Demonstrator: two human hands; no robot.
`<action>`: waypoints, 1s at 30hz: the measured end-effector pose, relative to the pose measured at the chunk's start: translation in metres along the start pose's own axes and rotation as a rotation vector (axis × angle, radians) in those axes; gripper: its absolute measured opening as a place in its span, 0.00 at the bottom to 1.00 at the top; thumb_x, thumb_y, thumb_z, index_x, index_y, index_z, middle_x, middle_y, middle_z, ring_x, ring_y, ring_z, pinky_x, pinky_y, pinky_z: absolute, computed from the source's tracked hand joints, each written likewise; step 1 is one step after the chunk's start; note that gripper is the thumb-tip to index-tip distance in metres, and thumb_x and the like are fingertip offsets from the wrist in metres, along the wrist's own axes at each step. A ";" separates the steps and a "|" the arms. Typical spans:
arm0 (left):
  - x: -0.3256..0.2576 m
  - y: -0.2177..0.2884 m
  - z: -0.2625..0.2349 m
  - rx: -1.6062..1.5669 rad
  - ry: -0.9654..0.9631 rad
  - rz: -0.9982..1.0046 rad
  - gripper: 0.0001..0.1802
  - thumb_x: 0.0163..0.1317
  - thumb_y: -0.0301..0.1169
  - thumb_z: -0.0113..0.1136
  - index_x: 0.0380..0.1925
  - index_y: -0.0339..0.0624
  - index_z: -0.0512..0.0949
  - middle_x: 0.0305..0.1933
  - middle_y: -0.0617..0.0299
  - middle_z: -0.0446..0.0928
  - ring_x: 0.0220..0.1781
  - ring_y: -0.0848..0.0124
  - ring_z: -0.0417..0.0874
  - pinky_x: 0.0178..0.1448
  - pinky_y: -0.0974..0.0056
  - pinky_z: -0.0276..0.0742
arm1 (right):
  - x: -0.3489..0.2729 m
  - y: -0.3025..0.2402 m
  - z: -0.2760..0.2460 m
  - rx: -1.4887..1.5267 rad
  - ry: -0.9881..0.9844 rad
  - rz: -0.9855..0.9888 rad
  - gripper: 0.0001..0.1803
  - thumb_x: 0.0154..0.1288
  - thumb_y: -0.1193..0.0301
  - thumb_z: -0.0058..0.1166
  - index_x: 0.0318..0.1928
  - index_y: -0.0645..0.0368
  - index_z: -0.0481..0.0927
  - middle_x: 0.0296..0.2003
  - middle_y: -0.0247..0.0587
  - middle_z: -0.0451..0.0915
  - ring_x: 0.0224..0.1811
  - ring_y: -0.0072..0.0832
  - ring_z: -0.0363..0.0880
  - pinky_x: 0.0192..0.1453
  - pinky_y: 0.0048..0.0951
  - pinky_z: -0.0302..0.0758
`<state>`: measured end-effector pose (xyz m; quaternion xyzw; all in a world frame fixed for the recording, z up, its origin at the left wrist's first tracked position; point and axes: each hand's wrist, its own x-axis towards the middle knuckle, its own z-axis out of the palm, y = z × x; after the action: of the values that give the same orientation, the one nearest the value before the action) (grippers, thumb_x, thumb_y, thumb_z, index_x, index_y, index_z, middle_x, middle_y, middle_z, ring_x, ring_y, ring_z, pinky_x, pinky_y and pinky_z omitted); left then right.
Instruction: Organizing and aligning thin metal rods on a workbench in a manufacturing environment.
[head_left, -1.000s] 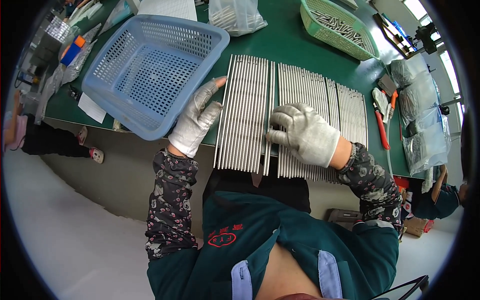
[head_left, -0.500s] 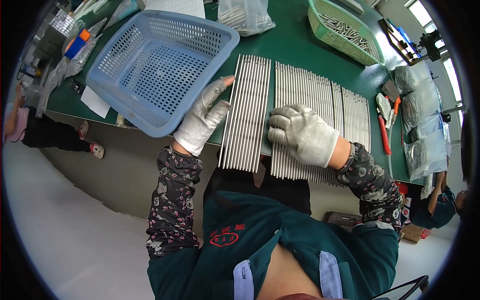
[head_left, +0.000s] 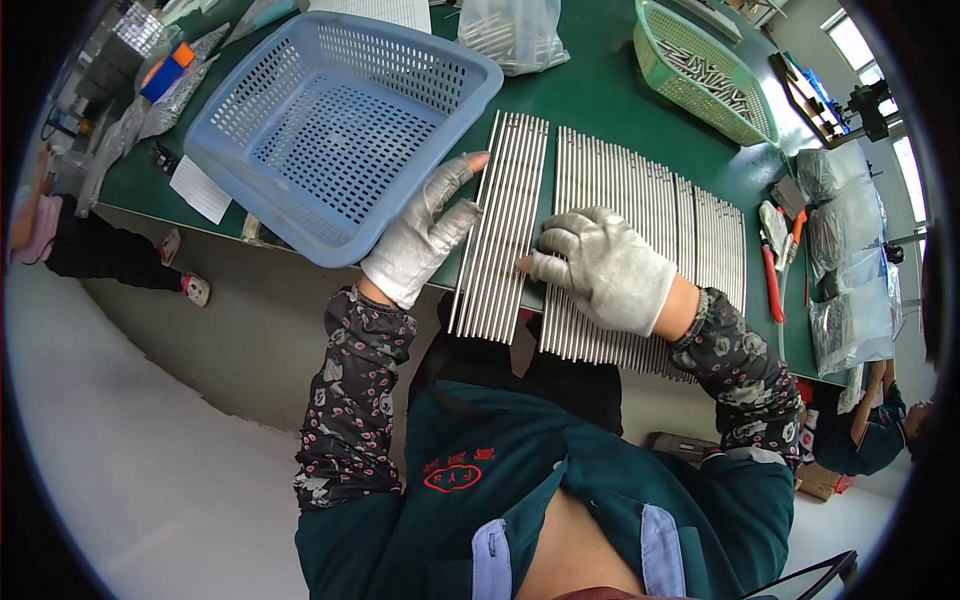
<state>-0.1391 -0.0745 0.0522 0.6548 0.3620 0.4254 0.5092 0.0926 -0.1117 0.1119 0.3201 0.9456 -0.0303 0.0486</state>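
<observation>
Both gloved hands lie flat, grips spread, on steel rods beside the empty blue basket.

A green counter carries the bystanders. At ten o'clock sits a light blue perforated basket, partly over the counter's near edge, with a white paper slip just beside its left corner. At twelve o'clock lies a clear plastic bag. At one o'clock a green mesh basket holds small metal pieces. At three o'clock lie red-handled cutters, clear bags beyond them.
</observation>
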 end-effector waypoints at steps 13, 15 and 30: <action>0.001 0.002 0.001 0.056 0.013 0.025 0.39 0.61 0.59 0.53 0.62 0.40 0.68 0.65 0.59 0.69 0.69 0.66 0.63 0.71 0.61 0.56 | 0.012 -0.003 -0.005 -0.006 0.051 -0.034 0.20 0.56 0.69 0.49 0.51 0.49 0.76 0.49 0.39 0.75 0.57 0.34 0.72 0.59 0.38 0.65; 0.001 0.002 0.001 0.060 0.013 0.020 0.39 0.61 0.59 0.53 0.62 0.40 0.68 0.64 0.59 0.69 0.69 0.66 0.63 0.71 0.61 0.56 | 0.014 -0.004 -0.007 0.003 -0.050 -0.004 0.20 0.55 0.69 0.50 0.52 0.49 0.76 0.49 0.39 0.75 0.57 0.34 0.72 0.59 0.38 0.65; 0.002 0.000 0.003 0.050 0.026 0.041 0.38 0.61 0.59 0.53 0.61 0.42 0.70 0.64 0.57 0.69 0.67 0.67 0.66 0.69 0.62 0.60 | 0.022 -0.002 0.002 -0.073 0.081 -0.065 0.22 0.56 0.68 0.50 0.54 0.48 0.75 0.49 0.38 0.75 0.55 0.32 0.73 0.58 0.35 0.66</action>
<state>-0.1354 -0.0740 0.0524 0.6688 0.3657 0.4352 0.4792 0.0741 -0.1003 0.1080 0.2882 0.9572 0.0154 0.0209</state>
